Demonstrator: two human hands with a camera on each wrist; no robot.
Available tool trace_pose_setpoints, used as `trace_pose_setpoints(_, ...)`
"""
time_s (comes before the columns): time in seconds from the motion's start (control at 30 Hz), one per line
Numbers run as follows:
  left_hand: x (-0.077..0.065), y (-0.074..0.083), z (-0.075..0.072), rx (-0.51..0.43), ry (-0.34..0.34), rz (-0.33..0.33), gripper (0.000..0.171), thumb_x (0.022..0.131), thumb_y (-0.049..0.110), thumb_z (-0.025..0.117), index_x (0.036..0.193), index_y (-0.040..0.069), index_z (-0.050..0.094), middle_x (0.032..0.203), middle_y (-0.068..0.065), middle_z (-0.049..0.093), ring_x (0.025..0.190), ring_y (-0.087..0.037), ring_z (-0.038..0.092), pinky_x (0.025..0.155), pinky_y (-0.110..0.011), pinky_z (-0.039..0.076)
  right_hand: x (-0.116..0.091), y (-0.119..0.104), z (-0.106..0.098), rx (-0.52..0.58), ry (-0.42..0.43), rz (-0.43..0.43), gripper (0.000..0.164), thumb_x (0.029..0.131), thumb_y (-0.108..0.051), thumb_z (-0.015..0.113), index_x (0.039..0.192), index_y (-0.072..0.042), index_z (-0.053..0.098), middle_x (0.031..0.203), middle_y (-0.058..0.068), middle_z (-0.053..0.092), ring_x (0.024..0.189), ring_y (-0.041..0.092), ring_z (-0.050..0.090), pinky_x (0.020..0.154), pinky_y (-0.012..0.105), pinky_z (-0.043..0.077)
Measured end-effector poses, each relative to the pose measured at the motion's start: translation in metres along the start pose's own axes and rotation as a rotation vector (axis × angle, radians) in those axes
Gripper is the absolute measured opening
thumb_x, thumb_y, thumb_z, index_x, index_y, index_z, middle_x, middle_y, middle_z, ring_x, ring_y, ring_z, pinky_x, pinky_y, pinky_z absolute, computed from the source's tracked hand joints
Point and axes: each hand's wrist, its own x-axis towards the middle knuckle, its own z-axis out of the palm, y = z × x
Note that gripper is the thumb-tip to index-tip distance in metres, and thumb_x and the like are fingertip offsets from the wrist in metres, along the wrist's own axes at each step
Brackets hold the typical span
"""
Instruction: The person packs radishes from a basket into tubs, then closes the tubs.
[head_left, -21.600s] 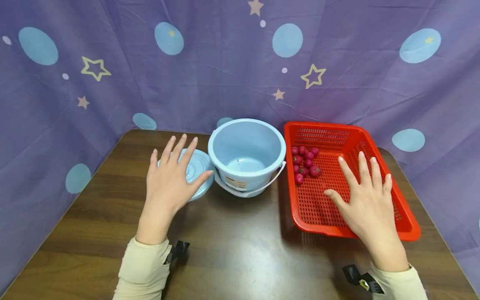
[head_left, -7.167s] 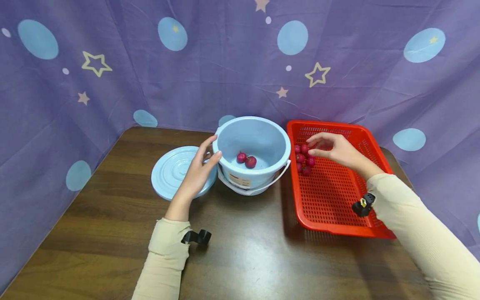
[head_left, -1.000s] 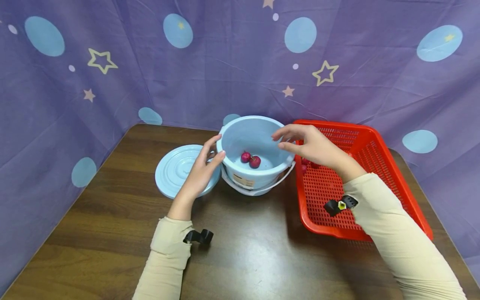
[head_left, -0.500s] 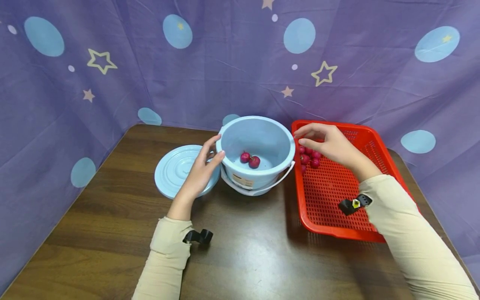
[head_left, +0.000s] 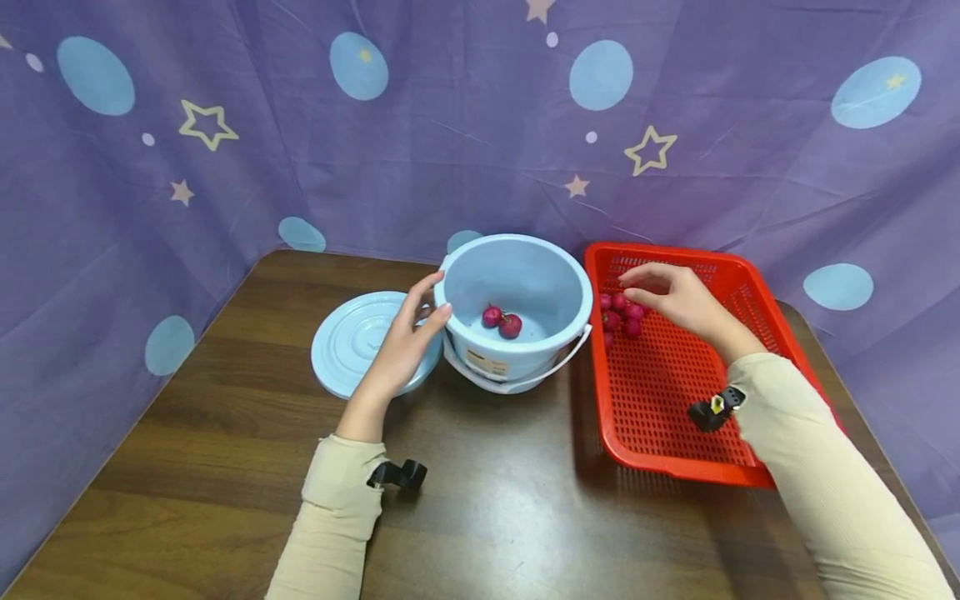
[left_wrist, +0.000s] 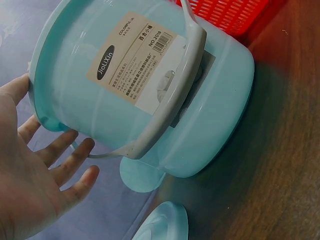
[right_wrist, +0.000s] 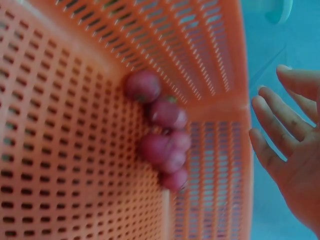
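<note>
Two red radishes (head_left: 510, 326) lie on the bottom of a light blue bucket (head_left: 517, 362). At the bucket's left rim, my left hand (head_left: 397, 350) touches it with thumb and fingertips, the fingers spread and loosely bent. The left wrist view shows the same hand (left_wrist: 35, 170) beside the rim, under the labelled wall. My right hand (head_left: 678, 304) is over the red basket (head_left: 675, 462), fingers loosely bent, nothing between them. Several radishes (head_left: 632, 327) are gathered at the basket's left side. In the right wrist view they appear as a blurred cluster of radishes (right_wrist: 160, 150).
A round blue lid (head_left: 341, 350) lies on the wooden table (head_left: 480, 500), left of the bucket and partly behind my left hand. The bucket's white handle (head_left: 558, 362) hangs down in front. A purple curtain (head_left: 450, 150) hangs behind the table.
Since the first frame, two radishes have come into the bucket and my left hand has moved to its rim. Over the last second my right hand has moved right, from the bucket to the basket.
</note>
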Motion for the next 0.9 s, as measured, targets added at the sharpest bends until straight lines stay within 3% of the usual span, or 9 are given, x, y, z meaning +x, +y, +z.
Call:
trace_pose_setpoints(0.4,0.0,-0.001,0.0,0.002,-0.002,0.005,0.053,0.104,0.033,0.051,0.153,0.026,0.034,0.15,-0.013,0.036,0.134,-0.034,0.038,0.109,-0.055,0.032,-0.003,0.036,-0.001,-0.109,-0.033,0.11,0.031,0.094,-0.016,0.068,0.119,0.003,0.067,0.112,0.021,0.068,0.098,0.031,0.062,0.08,0.029,0.046)
trace_pose_setpoints(0.9,0.0,-0.002,0.0,0.003,-0.003,-0.003,0.054,0.103,0.035,0.051,0.154,0.027,0.034,0.149,-0.014,0.038,0.133,-0.035,0.039,0.108,-0.054,0.034,-0.004,0.056,0.005,-0.199,-0.169,0.151,0.029,0.093,-0.015,0.07,0.116,0.002,0.068,0.109,0.019,0.069,0.093,0.03,0.062,0.079,0.039,0.047)
